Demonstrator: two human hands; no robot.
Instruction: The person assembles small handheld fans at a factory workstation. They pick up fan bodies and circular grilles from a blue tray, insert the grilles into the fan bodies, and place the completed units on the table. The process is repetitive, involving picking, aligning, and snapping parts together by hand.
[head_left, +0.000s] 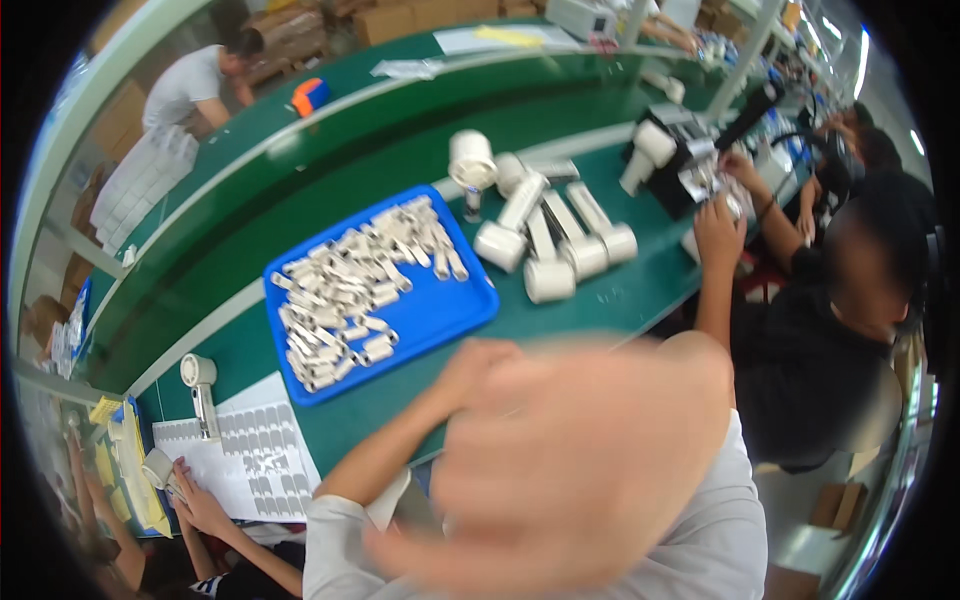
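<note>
My right hand (590, 460) is raised close to the camera, large and smeared by motion, so its fingers and anything in them cannot be made out. Behind it, my left hand (475, 365) is over the near edge of the green table, just beyond the tray's near right corner. The right hand hides its fingers. The blue tray (435, 300) holds many small cream tubular parts (345, 275), heaped toward its left and far sides. To the right of the tray lie several cream hair-dryer-shaped units (550, 278), and one more (472, 160) stands upright at the tray's far right corner.
At right, a co-worker in black (830, 340) handles small parts beside a black fixture (672, 185). At lower left, another person's hands (203, 508) hold a cream unit near a sheet of grey labels (265, 455). A green partition (230, 230) runs behind the tray.
</note>
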